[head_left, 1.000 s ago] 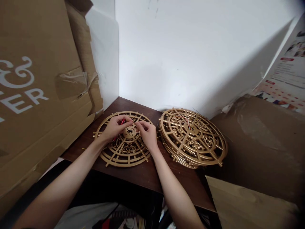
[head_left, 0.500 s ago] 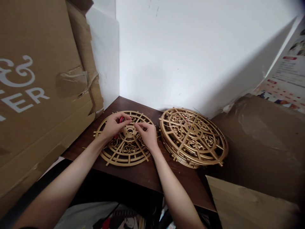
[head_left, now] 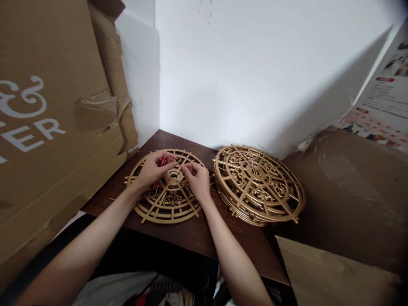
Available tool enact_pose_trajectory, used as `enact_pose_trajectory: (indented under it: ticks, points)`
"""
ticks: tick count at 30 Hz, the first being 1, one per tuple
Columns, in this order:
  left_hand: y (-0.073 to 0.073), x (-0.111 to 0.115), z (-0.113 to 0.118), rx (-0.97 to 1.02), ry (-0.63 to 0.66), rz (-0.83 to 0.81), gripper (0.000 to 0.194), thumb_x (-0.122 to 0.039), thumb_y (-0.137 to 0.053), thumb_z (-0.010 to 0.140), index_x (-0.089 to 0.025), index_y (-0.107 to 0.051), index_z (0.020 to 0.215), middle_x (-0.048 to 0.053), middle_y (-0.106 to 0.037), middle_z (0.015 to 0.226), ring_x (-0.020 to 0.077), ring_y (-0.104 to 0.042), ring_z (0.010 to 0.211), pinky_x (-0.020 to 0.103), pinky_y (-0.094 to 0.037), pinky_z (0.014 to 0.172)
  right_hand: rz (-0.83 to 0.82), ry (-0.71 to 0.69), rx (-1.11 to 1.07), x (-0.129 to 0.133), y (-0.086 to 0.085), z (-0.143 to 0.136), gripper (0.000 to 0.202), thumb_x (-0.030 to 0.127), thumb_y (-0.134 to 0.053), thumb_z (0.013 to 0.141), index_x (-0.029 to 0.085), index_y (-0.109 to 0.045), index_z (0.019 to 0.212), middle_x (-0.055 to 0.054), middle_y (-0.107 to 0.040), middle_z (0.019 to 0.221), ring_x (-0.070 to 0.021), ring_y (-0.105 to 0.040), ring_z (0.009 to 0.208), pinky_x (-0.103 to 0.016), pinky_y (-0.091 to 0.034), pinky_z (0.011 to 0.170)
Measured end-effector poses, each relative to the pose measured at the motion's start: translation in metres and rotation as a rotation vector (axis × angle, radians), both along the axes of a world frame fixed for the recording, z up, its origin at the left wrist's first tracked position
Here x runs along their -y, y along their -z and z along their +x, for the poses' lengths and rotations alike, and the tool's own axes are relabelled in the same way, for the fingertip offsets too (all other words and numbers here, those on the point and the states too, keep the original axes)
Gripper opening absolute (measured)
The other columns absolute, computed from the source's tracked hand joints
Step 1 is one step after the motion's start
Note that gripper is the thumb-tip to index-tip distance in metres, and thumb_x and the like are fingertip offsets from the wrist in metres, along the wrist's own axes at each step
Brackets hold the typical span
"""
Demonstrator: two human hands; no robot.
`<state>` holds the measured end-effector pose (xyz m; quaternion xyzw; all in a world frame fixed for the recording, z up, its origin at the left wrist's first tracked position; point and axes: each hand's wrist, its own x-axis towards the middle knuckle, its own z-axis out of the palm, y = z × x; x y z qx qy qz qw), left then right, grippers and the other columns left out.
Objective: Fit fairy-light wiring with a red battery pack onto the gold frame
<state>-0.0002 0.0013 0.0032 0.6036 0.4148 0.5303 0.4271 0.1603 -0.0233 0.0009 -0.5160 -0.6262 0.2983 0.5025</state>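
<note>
A round gold openwork frame (head_left: 172,214) lies on the dark brown table, with a ring-shaped hub at its centre. Over its upper left part, my left hand (head_left: 155,169) is closed around a red tool (head_left: 163,161), whose lower end shows beneath the palm. My right hand (head_left: 197,178) is just right of the hub, thumb and fingertips pinched together on something too small to make out. The fingertips of both hands are close together above the hub.
A stack of similar gold frames (head_left: 259,182), with thin red and white wires on top, stands on the table (head_left: 191,241) at the right. Large cardboard boxes flank the table at left (head_left: 60,170) and right (head_left: 350,199). Behind rises a white wall (head_left: 236,76).
My right fingertips have shifted very slightly to the right, and my left hand has barely moved. The frames stay in place.
</note>
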Motion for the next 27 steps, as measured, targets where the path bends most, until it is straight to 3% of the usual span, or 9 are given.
enact_pose_trajectory:
  ticks: [6, 11, 14, 22, 27]
  points:
    - [0.0005, -0.0009, -0.0002, 0.006, -0.024, -0.009, 0.024, -0.033, -0.075, 0.068, -0.015, -0.066, 0.081, -0.001, -0.059, 0.064, 0.0065, -0.043, 0.046, 0.018, -0.033, 0.040, -0.018, 0.007, -0.025, -0.0004, -0.0002, 0.0002, 0.021, 0.033, -0.060, 0.082, 0.015, -0.070, 0.080, -0.002, -0.068, 0.069, -0.0136, -0.057, 0.061, -0.024, -0.044, 0.060]
    - [-0.0030, -0.0004, 0.0012, -0.082, 0.019, 0.055, 0.022, -0.031, -0.077, 0.067, -0.015, -0.068, 0.077, 0.002, -0.064, 0.071, 0.0107, -0.053, 0.058, 0.019, -0.042, 0.047, 0.014, -0.033, 0.009, 0.0010, 0.0000, -0.0010, 0.017, 0.030, -0.061, 0.081, 0.017, -0.071, 0.082, -0.001, -0.070, 0.072, -0.0138, -0.059, 0.063, -0.024, -0.045, 0.062]
    - [-0.0034, 0.0006, 0.0016, -0.071, 0.055, 0.032, 0.022, -0.032, -0.077, 0.067, -0.015, -0.067, 0.078, 0.001, -0.063, 0.069, 0.0098, -0.052, 0.054, 0.019, -0.040, 0.044, 0.041, -0.056, 0.003, 0.0012, 0.0012, -0.0022, 0.015, 0.029, -0.061, 0.081, 0.018, -0.072, 0.082, -0.001, -0.071, 0.074, -0.0138, -0.060, 0.065, -0.024, -0.045, 0.063]
    - [-0.0016, -0.0004, 0.0008, -0.084, 0.043, 0.064, 0.029, -0.039, -0.076, 0.067, -0.015, -0.068, 0.082, 0.004, -0.066, 0.077, 0.0128, -0.058, 0.063, 0.022, -0.048, 0.052, -0.032, -0.059, -0.202, -0.0026, 0.0021, -0.0017, 0.019, 0.033, -0.064, 0.077, 0.015, -0.070, 0.080, 0.000, -0.065, 0.066, -0.0120, -0.054, 0.059, -0.023, -0.042, 0.057]
    - [0.0014, -0.0024, -0.0001, -0.061, 0.074, 0.030, 0.030, -0.037, -0.076, 0.068, -0.015, -0.066, 0.086, 0.001, -0.063, 0.072, 0.0104, -0.055, 0.057, 0.020, -0.043, 0.047, -0.100, -0.079, -0.294, -0.0028, 0.0000, -0.0027, 0.021, 0.035, -0.066, 0.073, 0.015, -0.067, 0.076, 0.002, -0.061, 0.059, -0.0113, -0.053, 0.054, -0.023, -0.041, 0.054]
